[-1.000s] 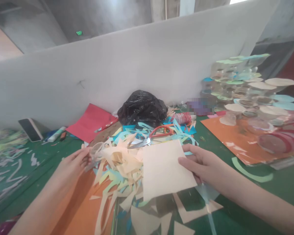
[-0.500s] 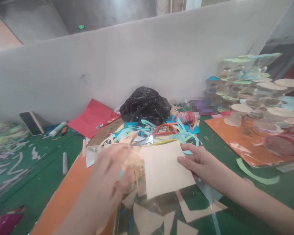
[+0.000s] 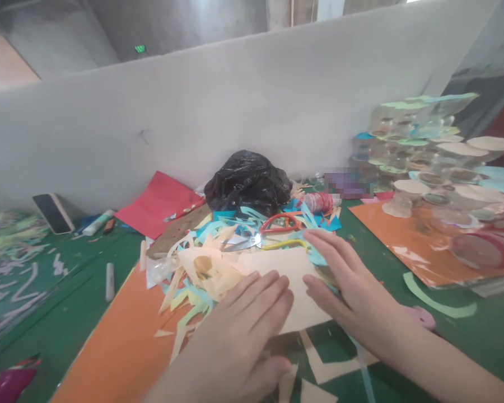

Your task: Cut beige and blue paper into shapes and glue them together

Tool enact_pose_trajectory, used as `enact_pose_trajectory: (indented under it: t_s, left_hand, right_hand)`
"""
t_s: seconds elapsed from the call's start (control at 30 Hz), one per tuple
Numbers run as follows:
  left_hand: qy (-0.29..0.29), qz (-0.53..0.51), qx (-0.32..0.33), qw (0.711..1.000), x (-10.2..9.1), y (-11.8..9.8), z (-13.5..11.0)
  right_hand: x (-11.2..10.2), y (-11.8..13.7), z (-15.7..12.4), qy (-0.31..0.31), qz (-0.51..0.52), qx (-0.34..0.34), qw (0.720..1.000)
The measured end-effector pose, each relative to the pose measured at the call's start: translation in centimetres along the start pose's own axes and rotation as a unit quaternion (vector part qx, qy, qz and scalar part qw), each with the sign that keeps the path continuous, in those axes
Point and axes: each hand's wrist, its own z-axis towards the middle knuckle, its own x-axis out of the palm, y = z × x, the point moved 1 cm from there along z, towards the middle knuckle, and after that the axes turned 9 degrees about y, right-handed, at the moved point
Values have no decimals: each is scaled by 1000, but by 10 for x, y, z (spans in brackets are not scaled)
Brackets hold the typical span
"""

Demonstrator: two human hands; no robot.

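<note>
A cream square of paper (image 3: 301, 302) lies in front of me, its left part covered by my left hand (image 3: 247, 324). That hand is flat, palm down, fingers stretched out over the paper. My right hand (image 3: 346, 282) is at the paper's right edge, with thumb and fingers apart; whether it touches the paper I cannot tell. Just beyond the sheet rest scissors (image 3: 252, 242) with one red and one yellow handle. Cream, blue and green paper scraps (image 3: 208, 268) are heaped to the left, and cut cream offcuts (image 3: 319, 358) lie nearer me.
A black plastic bag (image 3: 247, 182) sits against the partition wall. At right, plastic bottle pieces with paper discs (image 3: 432, 168) stand on orange card (image 3: 386, 238). A phone (image 3: 53, 212) leans at left, near a red sheet (image 3: 159, 204) and a glue stick (image 3: 110, 281).
My left hand has moved right from above the scraps onto the paper. The cream sheet has dropped slightly, and my right hand's grip on its edge has opened.
</note>
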Motion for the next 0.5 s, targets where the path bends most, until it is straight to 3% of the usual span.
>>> enact_pose_trajectory:
  t_s: [0.1,0.17,0.5]
  left_hand:
    - [-19,7,2,1000,4,1,-3]
    - [-38,4,3,999,7,2,-7]
    - [-66,-36,4,997,17,6,-16]
  right_hand:
    - [3,5,-7,32,-96,-141,985]
    - [7,8,-10,64,-131,-186,972]
    - [11,13,-12,131,-138,-203,961]
